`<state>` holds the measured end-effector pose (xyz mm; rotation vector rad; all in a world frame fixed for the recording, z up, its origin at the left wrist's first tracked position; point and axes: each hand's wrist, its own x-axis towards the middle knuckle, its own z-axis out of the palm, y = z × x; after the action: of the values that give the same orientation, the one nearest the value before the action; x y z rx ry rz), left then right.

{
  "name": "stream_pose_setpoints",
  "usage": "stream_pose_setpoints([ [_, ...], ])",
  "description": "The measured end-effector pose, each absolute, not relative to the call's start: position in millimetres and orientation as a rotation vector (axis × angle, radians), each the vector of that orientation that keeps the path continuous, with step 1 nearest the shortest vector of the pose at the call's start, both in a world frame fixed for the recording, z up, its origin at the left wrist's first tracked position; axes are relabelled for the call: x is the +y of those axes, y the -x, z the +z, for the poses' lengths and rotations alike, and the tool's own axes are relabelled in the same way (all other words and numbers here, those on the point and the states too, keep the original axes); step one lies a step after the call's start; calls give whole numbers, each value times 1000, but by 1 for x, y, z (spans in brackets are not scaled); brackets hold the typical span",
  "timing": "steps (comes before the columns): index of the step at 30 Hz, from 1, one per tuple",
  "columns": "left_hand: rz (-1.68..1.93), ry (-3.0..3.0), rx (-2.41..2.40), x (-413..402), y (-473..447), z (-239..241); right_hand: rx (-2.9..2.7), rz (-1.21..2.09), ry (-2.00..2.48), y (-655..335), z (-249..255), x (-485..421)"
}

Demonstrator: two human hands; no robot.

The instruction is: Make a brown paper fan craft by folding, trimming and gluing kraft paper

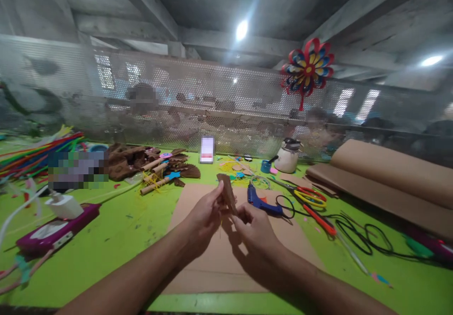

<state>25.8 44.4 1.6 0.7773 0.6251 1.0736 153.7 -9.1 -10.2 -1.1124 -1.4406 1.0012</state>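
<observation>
Head view: the left hand point(203, 218) and the right hand point(255, 232) each close their grip on a brown cardboard piece point(227, 193), held tilted above the cardboard sheet point(219, 263) on the green table point(116, 234). A blue glue gun point(260, 202) lies just beyond the right hand, with red-and-yellow scissors point(313, 197) farther right.

We work in dim light: a ceiling lamp point(242, 29) glares at twelve o'clock, a second lamp point(431, 60) at two. Our left hand point(203, 218) and right hand point(253, 230) shadow the cardboard sheet point(193, 201); edges bend and blur.
</observation>
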Motion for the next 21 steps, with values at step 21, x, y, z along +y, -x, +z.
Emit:
stream_pose_setpoints([
  [21, 996, -954, 699, 54, -12, 7, -1478, 330, 1050, -188, 9, 7],
])
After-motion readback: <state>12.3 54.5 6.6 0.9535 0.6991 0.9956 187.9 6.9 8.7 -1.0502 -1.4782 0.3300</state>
